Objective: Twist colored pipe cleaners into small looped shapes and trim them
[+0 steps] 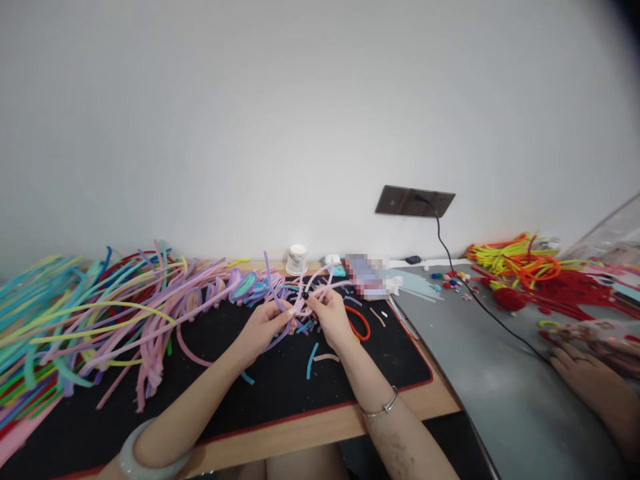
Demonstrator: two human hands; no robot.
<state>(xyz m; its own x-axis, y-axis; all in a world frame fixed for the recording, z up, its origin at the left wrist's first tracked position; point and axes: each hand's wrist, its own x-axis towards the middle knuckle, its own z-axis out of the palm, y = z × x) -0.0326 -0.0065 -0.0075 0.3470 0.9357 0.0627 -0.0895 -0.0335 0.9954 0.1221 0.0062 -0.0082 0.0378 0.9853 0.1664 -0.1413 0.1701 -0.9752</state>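
Observation:
Above the black desk mat (280, 400), my left hand (263, 325) pinches a bundle of pale purple and pink pipe cleaners (301, 304) whose ends fan out upward and sideways. From the other side my right hand (331, 317) grips the same bundle, thumb and fingers closed at its middle. A small black piece (305, 295) shows beside the right thumb; what it is I cannot make out. Short cut pieces, among them a blue one (312, 361), lie on the mat near the hands.
A large pile of colourful pipe cleaners (150, 313) covers the left side. A paper cup (297, 259) and a blurred-out phone-like object (367, 277) stand behind the hands. A black cord (480, 300) crosses the grey table at right, where another person's hand (590, 380) rests.

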